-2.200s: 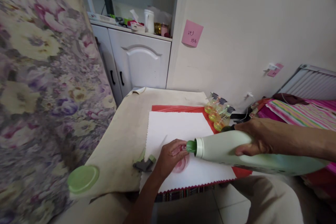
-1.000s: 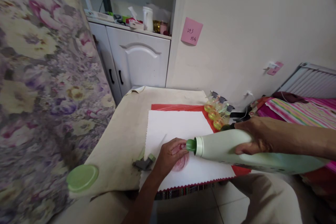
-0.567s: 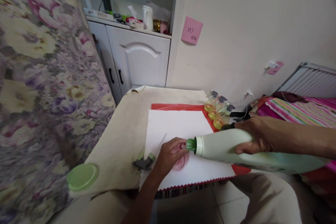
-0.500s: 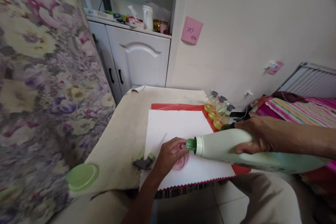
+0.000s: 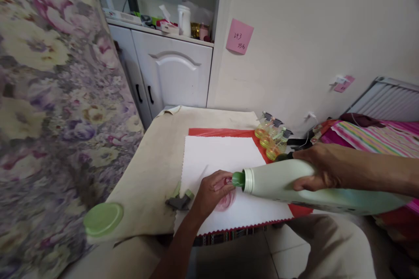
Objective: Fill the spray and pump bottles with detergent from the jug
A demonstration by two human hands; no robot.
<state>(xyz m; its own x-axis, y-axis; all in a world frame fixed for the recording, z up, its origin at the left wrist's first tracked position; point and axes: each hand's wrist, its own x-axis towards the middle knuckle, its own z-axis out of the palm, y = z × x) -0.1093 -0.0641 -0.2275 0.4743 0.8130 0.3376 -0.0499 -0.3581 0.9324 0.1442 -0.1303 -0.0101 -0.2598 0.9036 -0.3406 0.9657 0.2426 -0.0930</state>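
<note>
My right hand grips a large pale green bottle held on its side, its green spout pointing left. My left hand is curled at the spout, fingers closed round something small that I cannot make out. Under that hand lies a white cloth with a pink stain, spread over a red sheet on a beige table.
A grey-and-green spray head lies at the cloth's left edge. A green lid sits at the table's front left corner. Three small yellow spray bottles stand by the wall. A white cabinet is behind; flowered fabric hangs left.
Almost nothing differs. Both hands and the bottle stay in the same place; the view has shifted slightly.
</note>
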